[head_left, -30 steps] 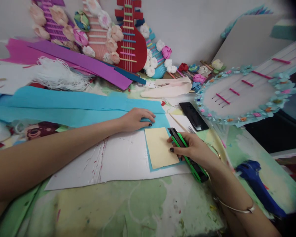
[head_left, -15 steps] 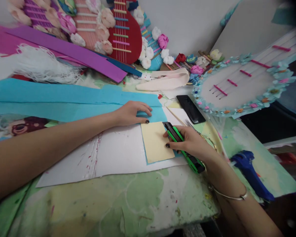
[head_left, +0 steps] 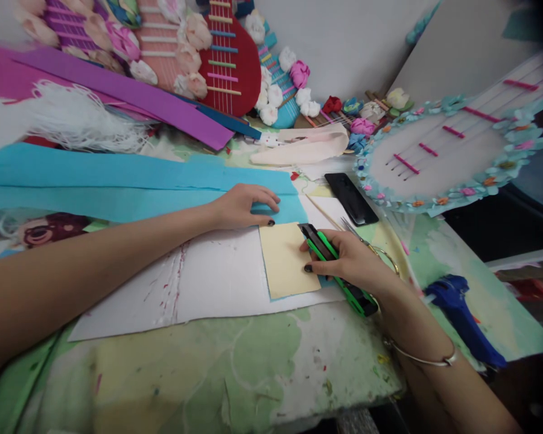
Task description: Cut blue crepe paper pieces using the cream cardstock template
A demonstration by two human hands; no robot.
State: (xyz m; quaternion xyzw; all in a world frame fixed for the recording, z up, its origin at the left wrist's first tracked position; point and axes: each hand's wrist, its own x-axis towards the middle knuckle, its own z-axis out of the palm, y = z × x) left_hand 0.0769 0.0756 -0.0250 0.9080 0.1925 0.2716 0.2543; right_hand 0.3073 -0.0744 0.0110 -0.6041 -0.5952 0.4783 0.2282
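My left hand (head_left: 247,206) lies with its fingers spread on the blue crepe paper (head_left: 176,202), its thumb at the top edge of a pale yellow paper piece (head_left: 289,262). Beneath the yellow piece a rim of blue paper shows, on a white board (head_left: 224,277). A green and black utility knife (head_left: 322,246) is in my right hand (head_left: 350,259), whose fingers also reach the right side of the yellow piece. The knife's tip points up and left, near the yellow piece's upper right corner. Scissors (head_left: 386,253) lie partly hidden behind my right hand.
A black phone (head_left: 350,199) and a thin wooden stick (head_left: 323,211) lie past my right hand. A blue glue gun (head_left: 466,319) rests at right. Paper-flower-trimmed instrument shapes, a red one (head_left: 235,66) among them, line the back. White string (head_left: 85,120) lies back left.
Hardly anything differs. Both hands keep their places, the knife stays in my right hand, and the view has shifted very slightly.
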